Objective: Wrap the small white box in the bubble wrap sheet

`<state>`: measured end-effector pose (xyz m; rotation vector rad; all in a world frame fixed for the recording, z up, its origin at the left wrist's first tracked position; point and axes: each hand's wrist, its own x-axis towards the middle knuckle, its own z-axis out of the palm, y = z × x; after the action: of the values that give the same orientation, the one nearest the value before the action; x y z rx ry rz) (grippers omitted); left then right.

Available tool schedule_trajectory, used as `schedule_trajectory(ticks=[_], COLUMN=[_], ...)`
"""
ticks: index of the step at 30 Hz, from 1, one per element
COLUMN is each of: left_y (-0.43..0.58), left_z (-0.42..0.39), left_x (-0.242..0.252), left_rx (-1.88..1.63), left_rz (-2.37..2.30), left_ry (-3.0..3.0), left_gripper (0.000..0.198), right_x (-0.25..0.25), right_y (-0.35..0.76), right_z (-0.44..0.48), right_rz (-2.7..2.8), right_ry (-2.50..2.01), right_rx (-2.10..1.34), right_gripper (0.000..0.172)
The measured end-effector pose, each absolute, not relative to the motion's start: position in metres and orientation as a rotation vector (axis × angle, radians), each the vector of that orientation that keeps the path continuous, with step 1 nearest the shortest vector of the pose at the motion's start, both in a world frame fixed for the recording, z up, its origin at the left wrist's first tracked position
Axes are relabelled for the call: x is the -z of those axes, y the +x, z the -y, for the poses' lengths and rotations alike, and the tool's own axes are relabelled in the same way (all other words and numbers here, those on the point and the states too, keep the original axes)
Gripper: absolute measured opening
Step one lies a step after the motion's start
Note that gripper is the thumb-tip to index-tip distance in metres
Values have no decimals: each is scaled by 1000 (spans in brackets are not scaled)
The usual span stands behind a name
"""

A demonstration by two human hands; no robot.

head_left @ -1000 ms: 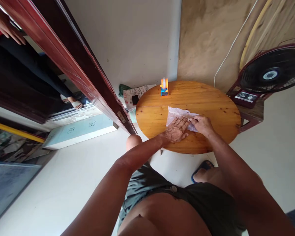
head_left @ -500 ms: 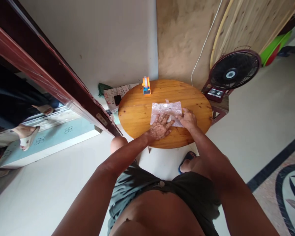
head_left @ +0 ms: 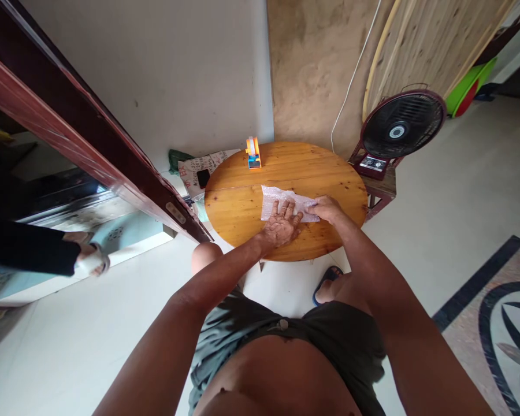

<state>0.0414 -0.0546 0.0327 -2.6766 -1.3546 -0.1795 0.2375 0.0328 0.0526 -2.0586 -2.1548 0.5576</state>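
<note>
A folded sheet of bubble wrap (head_left: 281, 199) lies on a round wooden table (head_left: 242, 202). My left hand (head_left: 281, 224) lies flat on the wrap's near edge, fingers spread, and presses it down. My right hand (head_left: 327, 208) is at the wrap's right end, its fingers pinched on that edge. An orange and blue tape dispenser (head_left: 253, 153) stands at the far edge of the table, apart from both hands.
A black floor fan (head_left: 401, 124) stands on a small stool right of the table. Papers and a dark phone (head_left: 203, 176) lie on the floor left of the table. A red door frame (head_left: 91, 144) runs along the left. Another person's sandalled foot (head_left: 91, 261) steps in at left.
The wrap's far flap, raised half a second ago, now lies flatter. My right hand slid along the right edge. Another person's foot moved further into the room at left.
</note>
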Motion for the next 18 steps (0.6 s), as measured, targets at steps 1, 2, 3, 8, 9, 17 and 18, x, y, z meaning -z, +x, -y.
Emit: schedule_trajectory(ticks=[1, 2, 3, 8, 9, 17, 18], left_y=[42, 42, 42, 46, 47, 46, 46], left_z=[55, 55, 55, 56, 56, 56, 55], left_x=[-33, -33, -34, -38, -38, -35, -35], left_rx=[174, 168, 164, 161, 162, 207, 217], left_rz=[1358, 1364, 1368, 1389, 1396, 1432, 1440], left_ry=[-2679, -2679, -2678, -2662, -2658, -2666, -2664], left_gripper=[52, 52, 52, 52, 52, 57, 58], right_x=[-54, -54, -55, -56, -55, -52, -51], right_y=[236, 234, 232, 230, 231, 226, 224], right_z=[-32, -32, -31, -32, -33, -26, -25], right_rz=[2165, 2170, 2172, 2151, 2157, 1780, 1675], right_ry=[-2079, -2090, -2087, -2023, -2026, -1824, -1779], right_rx=[-546, -538, -531, -476, -474, -837, -943], right_gripper=[32, 31, 30, 28, 28, 16, 15])
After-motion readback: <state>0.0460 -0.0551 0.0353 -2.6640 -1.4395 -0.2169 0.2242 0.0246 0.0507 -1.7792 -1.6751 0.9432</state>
